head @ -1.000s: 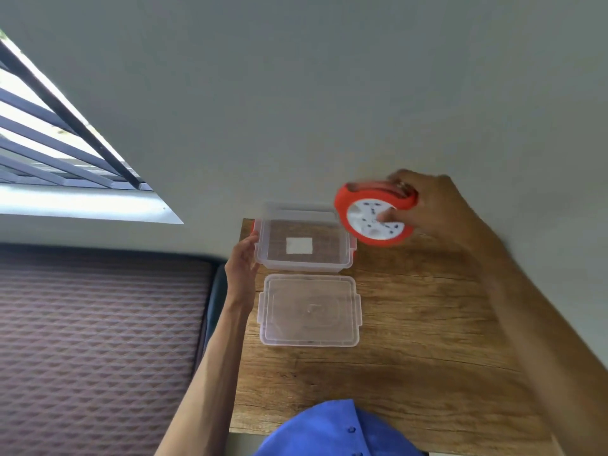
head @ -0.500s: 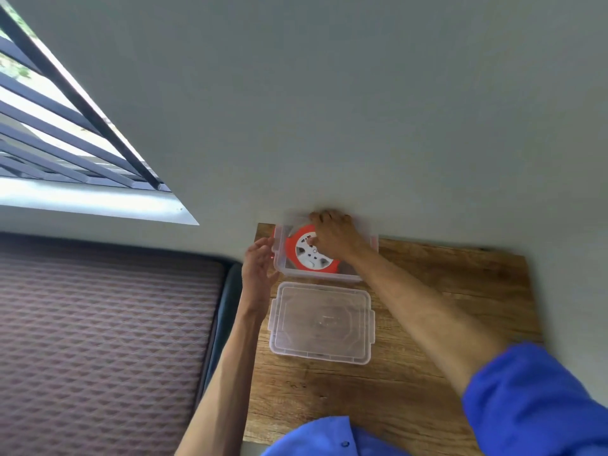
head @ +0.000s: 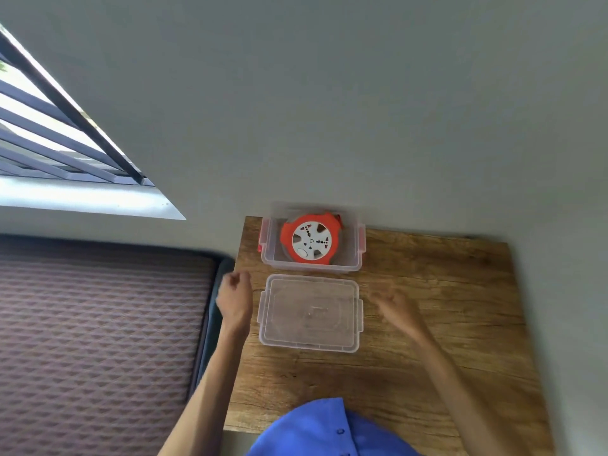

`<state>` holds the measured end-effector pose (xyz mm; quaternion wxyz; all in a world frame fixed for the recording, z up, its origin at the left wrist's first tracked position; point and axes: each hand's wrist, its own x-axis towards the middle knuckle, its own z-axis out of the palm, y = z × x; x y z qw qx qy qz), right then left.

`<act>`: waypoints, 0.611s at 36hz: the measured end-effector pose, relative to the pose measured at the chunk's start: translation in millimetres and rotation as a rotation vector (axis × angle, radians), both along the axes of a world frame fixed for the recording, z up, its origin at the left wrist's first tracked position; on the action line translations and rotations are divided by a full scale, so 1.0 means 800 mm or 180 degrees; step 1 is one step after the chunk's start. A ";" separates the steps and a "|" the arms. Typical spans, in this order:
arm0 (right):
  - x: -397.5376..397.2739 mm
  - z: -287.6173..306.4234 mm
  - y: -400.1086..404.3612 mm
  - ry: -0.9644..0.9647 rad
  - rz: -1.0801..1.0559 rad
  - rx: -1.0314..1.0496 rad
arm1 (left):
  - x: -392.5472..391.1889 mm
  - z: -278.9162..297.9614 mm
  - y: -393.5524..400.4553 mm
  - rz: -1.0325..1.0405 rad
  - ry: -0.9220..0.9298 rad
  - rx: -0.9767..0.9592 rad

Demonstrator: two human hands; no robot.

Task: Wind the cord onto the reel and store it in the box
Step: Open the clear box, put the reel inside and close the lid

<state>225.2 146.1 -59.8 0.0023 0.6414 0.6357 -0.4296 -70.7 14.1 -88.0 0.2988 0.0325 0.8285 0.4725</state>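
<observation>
- Nothing is held now: the left hand (head: 234, 299) is loosely curled, empty, just left of the lid (head: 311, 312), over the table edge.
- The right hand (head: 396, 309) is blurred, fingers loosely spread, empty, just right of the lid; no contact with the lid can be confirmed.
- The reel (head: 310, 237) has been let go and is seen resting inside the box (head: 357, 258), white face up, tilted slightly against the far wall.
- No loose cord is seen trailing outside the box, so winding is judged done and the reel stored.
- The box is set at the far edge of the table (head: 444, 324), against the wall; red latches hang open at both ends.
- The lid lies flat on the table just in front of the box, apart from it.
- Against half a second ago: the right hand was then in the box on the reel, and the left hand was at the box's left end; both have since been drawn back to either side of the lid.
- Against a second ago: the reel was held in the air by the right hand, right of the empty box.
- Closing with the lid is judged the likely remaining step.
</observation>
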 end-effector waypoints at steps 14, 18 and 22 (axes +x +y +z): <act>0.043 0.039 -0.044 0.1899 -0.0914 -0.0578 | 0.018 0.048 -0.027 -0.1084 -0.0407 -0.0031; 0.047 0.072 -0.015 0.2809 -0.1063 -0.1140 | -0.024 0.068 -0.020 -0.1079 -0.1010 0.0995; 0.019 0.101 0.011 0.2497 -0.0551 -0.0782 | -0.049 0.090 -0.001 -0.1705 -0.0652 0.1067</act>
